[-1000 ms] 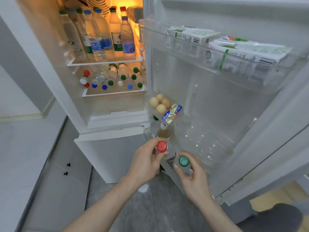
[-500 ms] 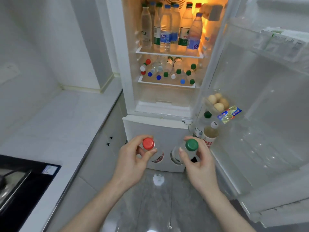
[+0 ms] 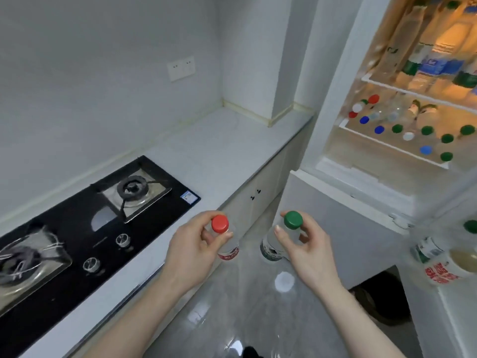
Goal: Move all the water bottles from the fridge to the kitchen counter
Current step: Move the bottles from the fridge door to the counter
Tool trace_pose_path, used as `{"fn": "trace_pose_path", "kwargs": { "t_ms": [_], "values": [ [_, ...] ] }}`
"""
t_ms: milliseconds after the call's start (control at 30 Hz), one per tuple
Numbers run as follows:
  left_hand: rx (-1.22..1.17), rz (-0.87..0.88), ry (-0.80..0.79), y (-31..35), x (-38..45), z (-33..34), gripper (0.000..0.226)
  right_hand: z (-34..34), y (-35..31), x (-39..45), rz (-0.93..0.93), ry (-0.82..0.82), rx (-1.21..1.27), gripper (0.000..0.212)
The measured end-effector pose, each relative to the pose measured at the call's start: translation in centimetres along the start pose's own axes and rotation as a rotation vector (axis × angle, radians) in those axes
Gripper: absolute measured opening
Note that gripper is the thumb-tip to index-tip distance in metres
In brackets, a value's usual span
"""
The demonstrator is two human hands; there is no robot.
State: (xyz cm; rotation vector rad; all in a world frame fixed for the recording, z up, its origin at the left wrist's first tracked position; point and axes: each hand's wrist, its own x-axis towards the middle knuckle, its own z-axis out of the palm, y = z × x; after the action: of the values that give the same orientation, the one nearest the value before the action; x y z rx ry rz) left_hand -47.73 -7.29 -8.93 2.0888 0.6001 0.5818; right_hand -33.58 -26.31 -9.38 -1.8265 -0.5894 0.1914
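Note:
My left hand grips a clear water bottle with a red cap by its neck. A second bottle with a green cap hangs from the fingers of my right hand. Both bottles are held upright over the floor, just off the front edge of the white kitchen counter. The open fridge is on the right; several bottles stand on its upper shelf and several more lie on the lower shelf.
A black gas hob with two burners takes up the left part of the counter. The fridge door shelf at lower right holds two more bottles. White cabinet doors run under the counter. The floor is glossy grey tile.
Both hands lifted the two bottles out of the fridge door shelf and carried them left. The view swung from the fridge to the counter and hob.

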Motion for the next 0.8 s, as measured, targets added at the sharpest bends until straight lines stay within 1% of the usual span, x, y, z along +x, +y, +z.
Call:
{"fn": "trace_pose_path", "kwargs": {
  "t_ms": [100,267,400,467,667,800],
  "values": [
    [0.036,-0.104,0.103,-1.5,-1.7,-2.8,0.024,3.3,-0.8,1.2,-0.012,-0.144,0.037,0.02],
    [0.082,-0.27,0.333,-3.0,-5.8,-6.6,0.026,9.0,-1.9,2.6,-0.072,-0.426,0.105,0.022],
    [0.109,-0.435,0.516,-3.9,-9.4,-9.3,0.026,12.7,-3.2,2.8,-0.118,-0.624,0.147,0.022],
    [0.115,-0.486,0.594,-3.9,-11.4,-10.5,0.026,14.3,-4.0,2.7,-0.135,-0.7,0.157,0.022],
    [0.155,-0.668,0.854,-3.1,-19.4,-14.5,0.024,20.5,-8.1,-0.9,-0.247,-0.976,0.167,0.018],
    [0.172,-0.717,0.984,-2.3,-24.7,-17.2,0.019,24.4,-11.6,-4.8,-0.33,-1.116,0.202,0.018]
  ]
}}
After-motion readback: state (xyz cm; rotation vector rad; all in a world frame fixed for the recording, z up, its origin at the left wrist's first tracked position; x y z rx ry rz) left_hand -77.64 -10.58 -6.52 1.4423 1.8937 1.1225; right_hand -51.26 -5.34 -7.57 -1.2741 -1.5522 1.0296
